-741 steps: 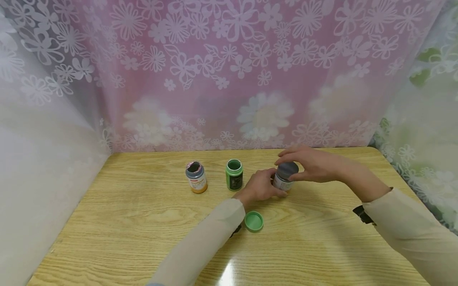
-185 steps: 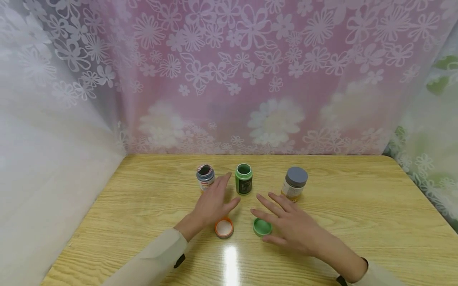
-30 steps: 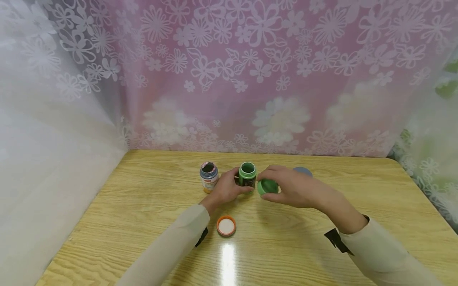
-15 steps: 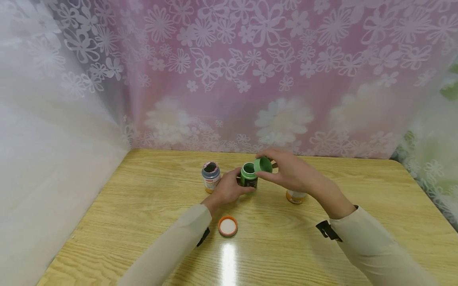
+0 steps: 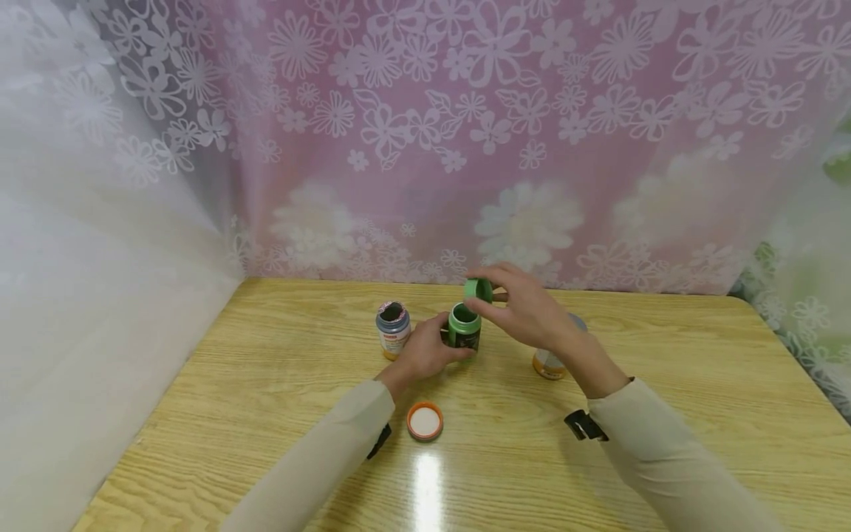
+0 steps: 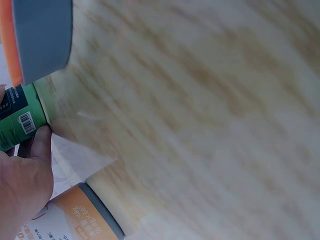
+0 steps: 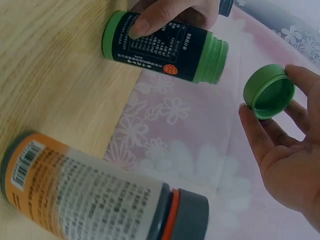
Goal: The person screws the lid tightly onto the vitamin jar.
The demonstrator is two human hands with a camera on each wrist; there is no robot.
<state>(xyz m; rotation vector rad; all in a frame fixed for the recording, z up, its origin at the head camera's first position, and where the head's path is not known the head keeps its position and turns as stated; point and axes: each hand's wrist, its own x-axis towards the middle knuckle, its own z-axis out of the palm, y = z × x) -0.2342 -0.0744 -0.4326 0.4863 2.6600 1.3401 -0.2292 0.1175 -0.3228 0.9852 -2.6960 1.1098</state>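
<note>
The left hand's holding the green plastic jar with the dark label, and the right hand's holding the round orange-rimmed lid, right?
Not quite: the right hand holds the round green plastic lid, as the right wrist view shows. The round orange-rimmed lid lies on the wood-grained table in the head view. The left hand does hold the green plastic jar.

Curtained-off work spot, room type unclear: pink floral curtain [image 5: 425, 185] behind wood-grain table [image 5: 266, 414].

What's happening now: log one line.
left hand: holds open green bottle | right hand: holds green lid, not fitted | orange-rimmed lid: on table
</note>
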